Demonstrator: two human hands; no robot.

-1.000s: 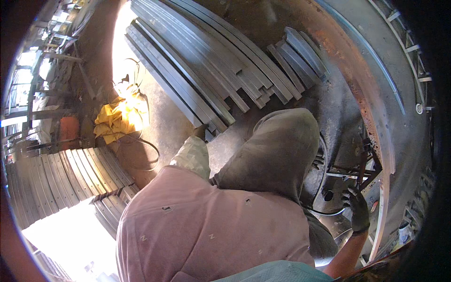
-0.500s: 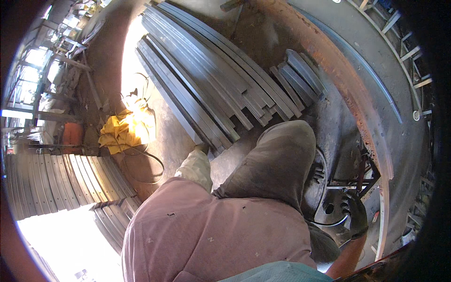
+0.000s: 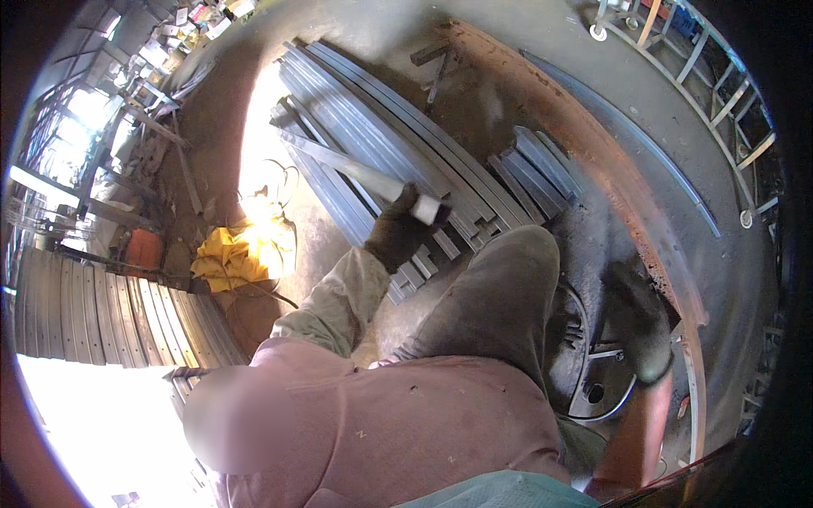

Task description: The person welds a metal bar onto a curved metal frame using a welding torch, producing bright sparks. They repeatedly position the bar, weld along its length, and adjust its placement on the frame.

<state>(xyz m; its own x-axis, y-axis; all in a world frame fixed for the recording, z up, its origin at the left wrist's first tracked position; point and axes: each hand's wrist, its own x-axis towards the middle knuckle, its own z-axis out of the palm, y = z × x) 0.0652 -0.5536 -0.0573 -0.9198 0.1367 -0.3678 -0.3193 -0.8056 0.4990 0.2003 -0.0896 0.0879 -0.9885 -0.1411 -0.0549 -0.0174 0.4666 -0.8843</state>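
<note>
My left hand (image 3: 398, 233), in a dark glove with a light sleeve behind it, is closed around a metal tube (image 3: 360, 175) near its open end. The tube slants up and left, over a stack of long grey metal profiles (image 3: 364, 110) on the floor. Below the hand, the near ends of several profiles show. On the right, my gloved right hand (image 3: 641, 326) hangs over a dark metal frame (image 3: 606, 349), beside a rusty beam. Motion smears its fingers, so whether it grips anything does not show.
A long rusty beam (image 3: 584, 144) curves down the right side. Short profiles (image 3: 535, 173) lie between it and the stack. Left are a yellow cloth (image 3: 237, 258) with cables, an orange container (image 3: 145, 251) and a row of drilled metal strips (image 3: 106, 313). Wheeled racks (image 3: 677, 59) stand far right.
My left hand has come up into view with a metal tube lifted from the left side of the stack. My right hand has moved up and farther over the dark frame.
</note>
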